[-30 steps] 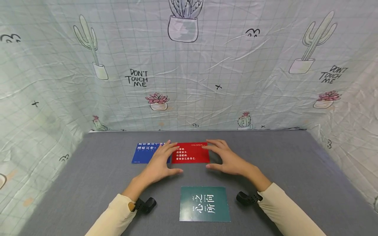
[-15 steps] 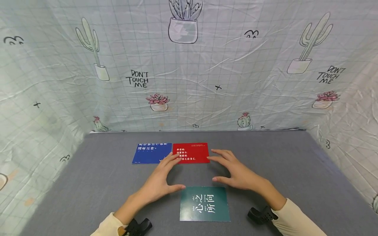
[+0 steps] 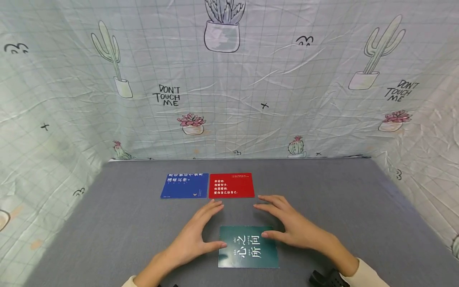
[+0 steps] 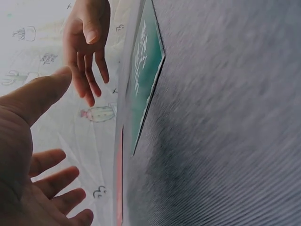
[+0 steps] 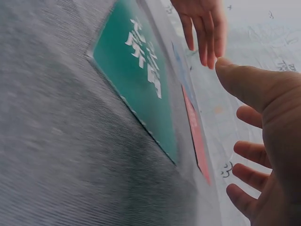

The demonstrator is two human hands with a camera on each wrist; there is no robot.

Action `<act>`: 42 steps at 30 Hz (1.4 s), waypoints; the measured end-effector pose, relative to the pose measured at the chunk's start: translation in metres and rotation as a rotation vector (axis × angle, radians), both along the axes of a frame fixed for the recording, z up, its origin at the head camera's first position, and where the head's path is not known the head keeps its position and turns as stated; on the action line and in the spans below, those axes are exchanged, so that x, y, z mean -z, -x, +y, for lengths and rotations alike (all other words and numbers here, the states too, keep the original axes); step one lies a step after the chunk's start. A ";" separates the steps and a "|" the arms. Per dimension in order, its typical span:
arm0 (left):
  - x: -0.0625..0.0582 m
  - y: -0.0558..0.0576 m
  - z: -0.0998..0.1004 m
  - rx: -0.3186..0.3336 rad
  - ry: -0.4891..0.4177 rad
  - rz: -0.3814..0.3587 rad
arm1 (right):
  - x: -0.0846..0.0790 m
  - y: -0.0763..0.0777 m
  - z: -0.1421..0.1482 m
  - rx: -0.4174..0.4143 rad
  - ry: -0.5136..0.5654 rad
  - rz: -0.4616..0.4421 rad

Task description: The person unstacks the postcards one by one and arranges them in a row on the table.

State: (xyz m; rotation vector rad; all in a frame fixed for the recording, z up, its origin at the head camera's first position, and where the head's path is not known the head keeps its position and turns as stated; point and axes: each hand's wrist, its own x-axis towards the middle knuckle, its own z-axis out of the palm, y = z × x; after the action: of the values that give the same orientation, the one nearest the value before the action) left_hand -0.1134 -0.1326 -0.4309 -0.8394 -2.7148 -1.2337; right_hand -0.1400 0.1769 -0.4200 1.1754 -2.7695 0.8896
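A green card (image 3: 229, 255) with white characters lies flat near the front of the grey table. My left hand (image 3: 191, 239) hovers at its left side, fingers spread and thumb reaching over the card's left edge. Over its right edge hangs my right hand (image 3: 295, 227), thumb apart from the fingers. Both hands are empty, and the wrist views show them raised above the cloth. Farther back, a red card (image 3: 244, 185) and a blue card (image 3: 179, 189) lie side by side, nearly touching.
Grey cloth (image 3: 118, 239) covers the table. Behind it and along both sides hangs a pale curtain (image 3: 229, 103) printed with cacti. A black wrist camera (image 3: 328, 278) sits on the right wrist.
Both hands have drawn back toward the front edge, away from the red and blue cards, to either side of the green card. The cards have stayed put.
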 end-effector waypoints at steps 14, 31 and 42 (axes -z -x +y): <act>0.010 -0.022 0.002 0.046 0.043 -0.017 | 0.012 -0.024 0.009 -0.016 0.024 0.033; 0.025 -0.025 0.001 0.091 0.088 -0.134 | 0.030 -0.042 0.015 0.001 0.007 -0.029; 0.030 -0.023 0.003 0.091 0.095 -0.180 | 0.036 -0.042 0.016 -0.025 0.004 -0.003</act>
State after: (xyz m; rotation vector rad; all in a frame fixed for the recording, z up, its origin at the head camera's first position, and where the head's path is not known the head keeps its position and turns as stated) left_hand -0.0907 -0.1299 -0.4610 -0.9133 -2.9285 -1.2635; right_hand -0.0983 0.1924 -0.4556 1.2124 -2.7601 0.8998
